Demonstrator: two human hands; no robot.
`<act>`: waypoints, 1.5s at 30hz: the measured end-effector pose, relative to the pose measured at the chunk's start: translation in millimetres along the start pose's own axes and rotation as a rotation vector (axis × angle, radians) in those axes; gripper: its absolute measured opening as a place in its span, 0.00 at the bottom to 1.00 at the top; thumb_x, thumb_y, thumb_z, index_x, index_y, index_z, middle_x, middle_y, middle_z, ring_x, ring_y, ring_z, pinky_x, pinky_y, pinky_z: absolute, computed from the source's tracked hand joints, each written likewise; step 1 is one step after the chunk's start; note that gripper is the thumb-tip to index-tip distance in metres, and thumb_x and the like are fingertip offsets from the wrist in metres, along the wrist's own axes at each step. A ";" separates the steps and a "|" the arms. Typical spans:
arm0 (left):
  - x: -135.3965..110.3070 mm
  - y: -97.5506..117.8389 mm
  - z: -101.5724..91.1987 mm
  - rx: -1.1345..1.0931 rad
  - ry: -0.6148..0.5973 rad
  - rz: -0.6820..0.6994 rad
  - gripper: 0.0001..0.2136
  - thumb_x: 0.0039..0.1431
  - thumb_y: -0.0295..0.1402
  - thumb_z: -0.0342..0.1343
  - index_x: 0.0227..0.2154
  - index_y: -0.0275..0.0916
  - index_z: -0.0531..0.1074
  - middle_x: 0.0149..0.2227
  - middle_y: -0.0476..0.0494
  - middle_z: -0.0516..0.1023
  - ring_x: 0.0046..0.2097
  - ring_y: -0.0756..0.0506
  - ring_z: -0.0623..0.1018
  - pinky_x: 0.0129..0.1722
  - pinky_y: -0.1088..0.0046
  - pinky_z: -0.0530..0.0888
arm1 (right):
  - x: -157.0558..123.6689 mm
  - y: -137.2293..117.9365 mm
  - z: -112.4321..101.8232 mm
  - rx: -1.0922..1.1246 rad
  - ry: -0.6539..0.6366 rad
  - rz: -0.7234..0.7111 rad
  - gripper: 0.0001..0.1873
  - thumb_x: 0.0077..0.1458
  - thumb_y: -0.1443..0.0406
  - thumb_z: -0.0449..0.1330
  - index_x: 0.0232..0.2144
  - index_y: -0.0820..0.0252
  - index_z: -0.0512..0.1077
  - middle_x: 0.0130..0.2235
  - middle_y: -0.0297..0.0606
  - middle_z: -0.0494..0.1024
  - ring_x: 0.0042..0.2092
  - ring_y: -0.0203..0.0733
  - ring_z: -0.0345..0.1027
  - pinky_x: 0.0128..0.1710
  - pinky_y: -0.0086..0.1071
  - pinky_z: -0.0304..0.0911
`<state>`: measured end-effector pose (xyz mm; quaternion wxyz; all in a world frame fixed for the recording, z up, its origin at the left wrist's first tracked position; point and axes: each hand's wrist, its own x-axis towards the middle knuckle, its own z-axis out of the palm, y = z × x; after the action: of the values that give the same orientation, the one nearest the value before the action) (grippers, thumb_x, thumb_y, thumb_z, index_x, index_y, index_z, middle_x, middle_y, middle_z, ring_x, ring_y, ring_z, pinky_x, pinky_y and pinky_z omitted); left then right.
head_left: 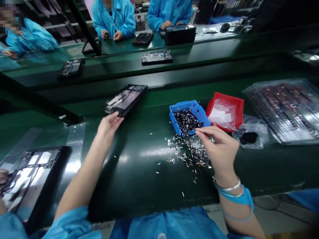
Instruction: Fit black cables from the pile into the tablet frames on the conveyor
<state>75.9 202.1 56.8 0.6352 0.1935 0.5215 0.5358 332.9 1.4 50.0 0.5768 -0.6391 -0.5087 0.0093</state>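
Observation:
My left hand [109,126] grips the near corner of a black tablet-like device [127,98], which is tilted and has its inner parts exposed. My right hand [219,146] is closed in a pinch at the near right rim of a blue bin [174,121]. Whatever lies between those fingertips is too small to make out. Short black cables [186,121] with white ends fill the bin. More loose cables and white bits [194,152] are scattered on the green bench, just in front of the bin and partly behind my right hand.
Right of the blue bin are a red bin [239,111] with clear bags, a plastic bag [251,134] and stacked clear trays [286,109]. Another device [37,179] lies at left by a neighbour's hand. A raised shelf carries more devices [157,57]; co-workers [113,20] sit beyond.

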 end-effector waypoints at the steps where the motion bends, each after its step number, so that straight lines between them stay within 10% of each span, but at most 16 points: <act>1: -24.6 -10.5 -10.9 0.014 -0.005 0.005 0.05 0.54 0.19 0.57 0.32 0.33 0.71 0.30 0.47 0.74 0.30 0.53 0.75 0.34 0.77 0.76 | -0.6 0.2 -0.6 0.023 0.001 0.012 0.05 0.51 0.68 0.65 0.30 0.52 0.78 0.30 0.33 0.80 0.33 0.39 0.73 0.32 0.36 0.69; 5: -120.9 -53.6 -64.8 0.052 -0.030 -0.007 0.14 0.41 0.20 0.65 0.32 0.36 0.71 0.31 0.50 0.76 0.32 0.51 0.77 0.34 0.76 0.78 | -3.8 -2.8 3.2 0.139 -0.027 0.111 0.05 0.49 0.68 0.66 0.29 0.53 0.79 0.31 0.32 0.81 0.33 0.37 0.73 0.32 0.33 0.69; 10: -201.0 -98.6 -113.3 0.082 -0.237 -0.288 0.14 0.49 0.30 0.66 0.40 0.41 0.74 0.47 0.45 0.78 0.52 0.44 0.76 0.48 0.70 0.76 | -19.1 -20.7 21.9 0.260 -0.220 0.241 0.14 0.45 0.69 0.67 0.38 0.52 0.79 0.29 0.31 0.79 0.28 0.34 0.69 0.29 0.31 0.69; 16: -221.6 -92.4 -133.7 0.224 -0.922 -0.691 0.13 0.57 0.37 0.58 0.42 0.36 0.77 0.44 0.34 0.80 0.43 0.42 0.81 0.39 0.70 0.76 | -45.9 -48.6 62.4 0.380 -0.640 0.379 0.12 0.45 0.67 0.65 0.36 0.58 0.79 0.27 0.34 0.78 0.28 0.34 0.69 0.24 0.28 0.65; 18: -210.7 -78.1 -139.9 0.478 -1.009 -0.390 0.11 0.61 0.37 0.54 0.38 0.36 0.78 0.38 0.37 0.81 0.37 0.45 0.81 0.38 0.70 0.75 | -52.6 -55.3 80.3 0.395 -0.717 0.446 0.12 0.44 0.67 0.65 0.35 0.60 0.78 0.26 0.33 0.77 0.27 0.33 0.68 0.23 0.28 0.63; 22: -169.6 -60.4 -151.7 0.966 -0.574 0.681 0.09 0.62 0.28 0.51 0.41 0.36 0.75 0.41 0.39 0.80 0.44 0.44 0.78 0.46 0.66 0.74 | -60.6 -63.0 114.6 0.394 -0.750 0.552 0.12 0.44 0.69 0.64 0.35 0.62 0.77 0.24 0.32 0.75 0.27 0.33 0.67 0.28 0.30 0.63; 25: -140.9 -61.6 -156.1 1.317 -0.425 1.053 0.15 0.61 0.25 0.50 0.51 0.33 0.69 0.50 0.33 0.75 0.51 0.40 0.75 0.49 0.61 0.73 | -62.6 -63.3 131.3 0.375 -0.759 0.596 0.12 0.43 0.69 0.63 0.35 0.62 0.77 0.24 0.31 0.74 0.28 0.34 0.67 0.31 0.32 0.64; 45: -132.4 -69.8 -151.2 1.662 -0.542 1.071 0.19 0.66 0.36 0.46 0.56 0.33 0.65 0.57 0.32 0.69 0.58 0.36 0.68 0.49 0.60 0.69 | -57.8 -59.0 137.2 0.162 -0.838 0.475 0.13 0.48 0.70 0.61 0.38 0.62 0.78 0.24 0.30 0.73 0.26 0.32 0.64 0.28 0.31 0.62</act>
<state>-6.5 13.5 3.3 0.0743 0.8945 0.4120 0.1568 185.1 52.3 14.9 0.3522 -0.6320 -0.5348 0.4365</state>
